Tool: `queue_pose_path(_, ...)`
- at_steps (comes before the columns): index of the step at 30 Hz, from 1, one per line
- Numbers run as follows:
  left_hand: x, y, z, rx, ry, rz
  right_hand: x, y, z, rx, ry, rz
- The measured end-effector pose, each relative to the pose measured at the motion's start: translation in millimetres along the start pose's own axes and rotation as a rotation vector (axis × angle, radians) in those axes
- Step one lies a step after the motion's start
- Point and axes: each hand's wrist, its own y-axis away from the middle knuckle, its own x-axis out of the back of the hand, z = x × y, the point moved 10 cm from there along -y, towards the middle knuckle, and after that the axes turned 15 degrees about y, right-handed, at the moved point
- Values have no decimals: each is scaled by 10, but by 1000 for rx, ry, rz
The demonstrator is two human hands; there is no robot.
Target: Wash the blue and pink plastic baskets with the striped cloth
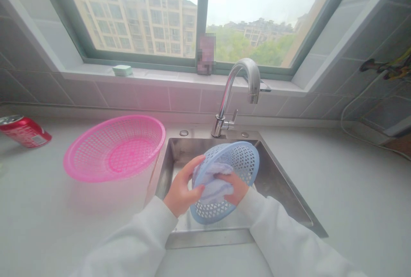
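Over the steel sink (282, 191) I hold a pale blue perforated plastic basket (244, 161), tilted with its opening toward me. My left hand (181, 189) grips its left rim, fingers curled over the edge. My right hand (236, 187) is inside the basket, closed on a light blue cloth (213, 183) pressed against the basket's inner wall. Both arms wear white sleeves.
A pink perforated basket (114, 146) rests on the white counter left of the sink, overhanging the sink's edge. A red drink can (24, 130) lies on its side at the far left. The chrome tap (237, 84) arches over the sink; no water shows. A green soap bar (122, 70) sits on the windowsill.
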Motion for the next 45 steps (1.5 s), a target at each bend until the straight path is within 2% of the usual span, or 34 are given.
queue_pose_path(4,56,3,-23,15,11,58,-139,-49,-88,-38,-68,-71)
queue_pose_path(9,18,2,4,4,-6,29,-82,-43,-188,-70,-218,-12)
queue_pose_path(13,43,-10,-12,33,27,57,-142,-42,-117,-107,-189,-38)
queue_pose_path(19,29,4,-28,29,-37,42,-220,-38,6,-191,-423,-39)
queue_pose_path(25,69,-13,-55,56,-26,85,-222,-74,43,-176,-254,-36)
queue_pose_path(31,25,-37,-79,73,-18,44,-193,-50,38,-170,-341,-5)
queue_pose_path(36,53,-23,-75,82,-59,81,-229,-65,78,-154,-146,-49)
queue_pose_path(41,15,-19,-35,50,-58,52,-206,-55,71,-169,-342,-6)
queue_pose_path(45,58,-23,-85,80,-46,86,-248,-66,36,-146,-160,-69)
